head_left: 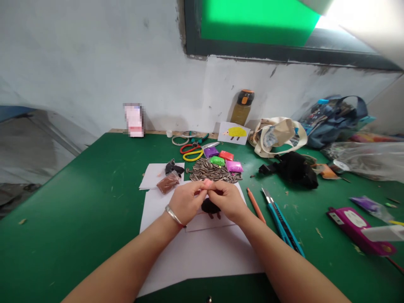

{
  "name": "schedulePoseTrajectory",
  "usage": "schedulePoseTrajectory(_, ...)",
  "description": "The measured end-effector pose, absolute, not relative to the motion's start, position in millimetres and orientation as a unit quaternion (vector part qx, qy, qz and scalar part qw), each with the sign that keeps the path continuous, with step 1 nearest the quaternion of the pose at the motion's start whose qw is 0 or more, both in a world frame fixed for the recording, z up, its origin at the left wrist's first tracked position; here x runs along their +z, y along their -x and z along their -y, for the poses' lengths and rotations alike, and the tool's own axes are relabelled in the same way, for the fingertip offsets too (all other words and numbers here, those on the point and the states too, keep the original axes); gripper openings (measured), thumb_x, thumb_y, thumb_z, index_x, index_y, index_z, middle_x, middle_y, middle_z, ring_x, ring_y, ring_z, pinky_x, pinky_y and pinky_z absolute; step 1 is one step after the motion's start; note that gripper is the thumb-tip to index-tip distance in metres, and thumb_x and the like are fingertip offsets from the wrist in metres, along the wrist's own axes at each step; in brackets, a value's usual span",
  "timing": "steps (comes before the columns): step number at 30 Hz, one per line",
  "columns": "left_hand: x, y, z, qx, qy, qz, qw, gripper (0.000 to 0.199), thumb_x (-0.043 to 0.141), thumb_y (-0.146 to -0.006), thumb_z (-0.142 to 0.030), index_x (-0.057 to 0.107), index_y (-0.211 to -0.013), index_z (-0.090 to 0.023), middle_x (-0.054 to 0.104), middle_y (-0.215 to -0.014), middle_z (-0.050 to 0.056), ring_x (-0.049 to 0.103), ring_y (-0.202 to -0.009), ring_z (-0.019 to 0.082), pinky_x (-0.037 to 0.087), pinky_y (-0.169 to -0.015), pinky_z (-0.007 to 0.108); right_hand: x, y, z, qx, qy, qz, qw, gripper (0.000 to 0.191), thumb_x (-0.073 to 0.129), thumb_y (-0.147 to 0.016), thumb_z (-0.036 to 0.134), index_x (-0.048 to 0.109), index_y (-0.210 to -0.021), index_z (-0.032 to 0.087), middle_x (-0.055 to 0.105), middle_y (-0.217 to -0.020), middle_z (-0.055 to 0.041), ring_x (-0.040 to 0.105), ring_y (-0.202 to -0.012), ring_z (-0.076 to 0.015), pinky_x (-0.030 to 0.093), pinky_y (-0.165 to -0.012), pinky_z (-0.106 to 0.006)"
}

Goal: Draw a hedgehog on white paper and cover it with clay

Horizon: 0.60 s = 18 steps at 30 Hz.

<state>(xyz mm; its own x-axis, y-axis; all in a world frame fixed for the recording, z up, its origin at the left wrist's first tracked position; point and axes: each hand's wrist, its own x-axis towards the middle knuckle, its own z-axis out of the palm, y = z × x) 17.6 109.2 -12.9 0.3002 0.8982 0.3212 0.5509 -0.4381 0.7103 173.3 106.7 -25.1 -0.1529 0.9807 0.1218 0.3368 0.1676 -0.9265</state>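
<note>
My left hand [187, 201] and my right hand [227, 199] meet at the middle of the table, fingertips pinched together. Between them is a small lump of pink modelling clay [207, 183], partly covered by the fingers. Beneath the hands lies a card with a black clay shape [209, 206] and brown legs, partly hidden by my fingers. White paper sheets [202, 256] are spread under the card. Just beyond the hands is a heap of striped sunflower seeds [211, 170]. A bag of brown clay [168, 182] lies left of my left hand.
Clay packets, including a green one [217, 160], and scissors [193, 155] lie behind the seeds. Right of my hands are an orange pen-like stick [256, 205] and a utility knife [282, 223]. A hedgehog picture card [234, 133], bottle [242, 107] and cloth bag [279, 136] stand near the wall.
</note>
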Motion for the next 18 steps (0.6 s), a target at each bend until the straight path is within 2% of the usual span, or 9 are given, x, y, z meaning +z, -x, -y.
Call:
schedulePoseTrajectory(4, -14.6, -21.2, -108.8, 0.340, -0.774, -0.488, 0.217, 0.017, 0.052, -0.084, -0.018, 0.067, -0.075, -0.021, 0.073, -0.097, 0.002, 0.067, -0.089, 0.018, 0.053, -0.076, 0.028, -24.1, -171.6, -106.8, 0.362, 0.520, 0.665, 0.396, 0.016, 0.053, -0.073, 0.020, 0.068, -0.067, 0.020, 0.061, -0.064, -0.0003, 0.055, -0.063, -0.0149, 0.041, -0.060, -0.025)
schedulePoseTrajectory(9, -15.4, -24.1, -108.6, 0.344, -0.764, -0.506, 0.205, 0.018, 0.053, -0.079, -0.014, 0.061, -0.065, -0.020, 0.073, -0.093, 0.002, 0.066, -0.088, 0.018, 0.051, -0.077, 0.029, -23.7, -170.1, -106.6, 0.361, 0.521, 0.664, 0.397, 0.015, 0.052, -0.073, 0.019, 0.065, -0.065, 0.019, 0.060, -0.064, 0.0002, 0.055, -0.063, -0.0138, 0.040, -0.058, -0.024)
schedulePoseTrajectory(13, -12.8, -22.3, -109.7, 0.358, -0.752, -0.495, 0.250, 0.017, 0.053, -0.080, -0.019, 0.065, -0.069, -0.022, 0.073, -0.095, 0.000, 0.066, -0.091, 0.017, 0.050, -0.082, 0.028, -25.2, -172.1, -107.7, 0.378, 0.509, 0.661, 0.402, 0.016, 0.052, -0.076, 0.022, 0.066, -0.069, 0.018, 0.061, -0.066, 0.0000, 0.054, -0.064, -0.0135, 0.041, -0.059, -0.023)
schedulePoseTrajectory(18, -9.8, -18.4, -112.1, 0.362, -0.730, -0.488, 0.313, 0.015, 0.057, -0.080, -0.029, 0.071, -0.079, -0.022, 0.073, -0.096, -0.001, 0.067, -0.091, 0.017, 0.053, -0.079, 0.026, -24.9, -175.8, -109.2, 0.372, 0.496, 0.680, 0.392, 0.018, 0.051, -0.078, 0.022, 0.069, -0.075, 0.019, 0.059, -0.067, 0.0004, 0.052, -0.063, -0.0126, 0.039, -0.057, -0.023)
